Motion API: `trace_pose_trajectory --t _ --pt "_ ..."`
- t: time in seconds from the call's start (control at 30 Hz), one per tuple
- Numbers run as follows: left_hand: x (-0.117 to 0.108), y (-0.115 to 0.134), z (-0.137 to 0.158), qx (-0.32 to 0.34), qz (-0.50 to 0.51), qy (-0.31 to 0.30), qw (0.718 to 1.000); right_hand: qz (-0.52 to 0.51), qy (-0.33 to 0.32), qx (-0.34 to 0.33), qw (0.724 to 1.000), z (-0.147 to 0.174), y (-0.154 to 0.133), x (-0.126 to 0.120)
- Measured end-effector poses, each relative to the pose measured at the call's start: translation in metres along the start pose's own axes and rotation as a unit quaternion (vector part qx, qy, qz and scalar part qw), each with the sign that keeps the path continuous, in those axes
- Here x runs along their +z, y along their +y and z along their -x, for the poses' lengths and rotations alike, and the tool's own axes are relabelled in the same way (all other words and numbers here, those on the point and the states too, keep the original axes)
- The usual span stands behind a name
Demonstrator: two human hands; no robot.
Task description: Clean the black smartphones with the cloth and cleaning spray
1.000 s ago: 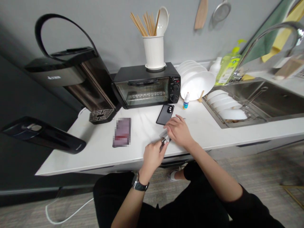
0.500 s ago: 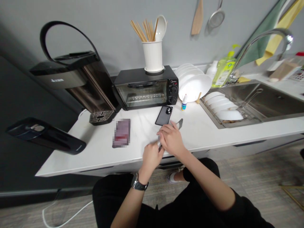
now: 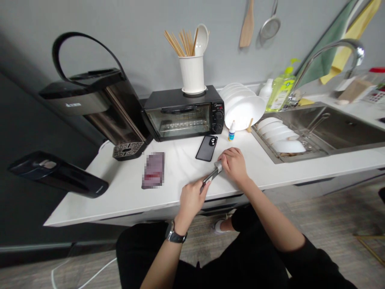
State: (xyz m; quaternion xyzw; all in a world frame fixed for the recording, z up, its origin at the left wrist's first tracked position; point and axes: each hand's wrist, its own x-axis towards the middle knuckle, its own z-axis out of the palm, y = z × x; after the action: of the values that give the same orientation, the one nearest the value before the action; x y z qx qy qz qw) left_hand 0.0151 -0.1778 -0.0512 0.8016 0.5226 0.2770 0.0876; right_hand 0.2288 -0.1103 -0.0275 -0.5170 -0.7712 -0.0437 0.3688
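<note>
My left hand (image 3: pixel 191 197) is closed around the near end of a slim black-and-silver tool (image 3: pixel 211 175), whose exact kind I cannot make out. The tool slants up to the right, just above the counter's front part. At its far end, my right hand (image 3: pixel 234 163) is closed over a grey part, and the fingers hide most of that end. Beyond the hands lies a dark, see-through phone case (image 3: pixel 207 148) with camera holes. A small white bottle with a blue label (image 3: pixel 231 131) stands to its right. Left of my hands lies a phone (image 3: pixel 154 170) with a blurred-out screen.
A black toaster oven (image 3: pixel 183 116) carries a white utensil holder (image 3: pixel 192 74). To the left are a drink dispenser (image 3: pixel 102 104) and a dark tumbler (image 3: pixel 60 174). White plates (image 3: pixel 245 110), a steel sink (image 3: pixel 345 128) and green soap (image 3: pixel 279 94) are at right. The counter's edge is close to me.
My right hand has slid right and away from my left hand along the tool, uncovering its middle. The grey end that stuck out past the right hand is now under it. My left hand stays put.
</note>
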Motion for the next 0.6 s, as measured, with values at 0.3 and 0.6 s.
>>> trace_pose_trajectory --t 0.3,0.6 --pt "0.000 -0.002 -0.002 -0.025 -0.043 -0.044 0.998 -0.034 -0.011 -0.069 0.997 0.018 -0.063 0.014" --pt "0.002 -0.007 -0.001 -0.021 0.005 -0.015 1.000 0.004 -0.012 -0.166 0.986 0.021 -0.059 0.017"
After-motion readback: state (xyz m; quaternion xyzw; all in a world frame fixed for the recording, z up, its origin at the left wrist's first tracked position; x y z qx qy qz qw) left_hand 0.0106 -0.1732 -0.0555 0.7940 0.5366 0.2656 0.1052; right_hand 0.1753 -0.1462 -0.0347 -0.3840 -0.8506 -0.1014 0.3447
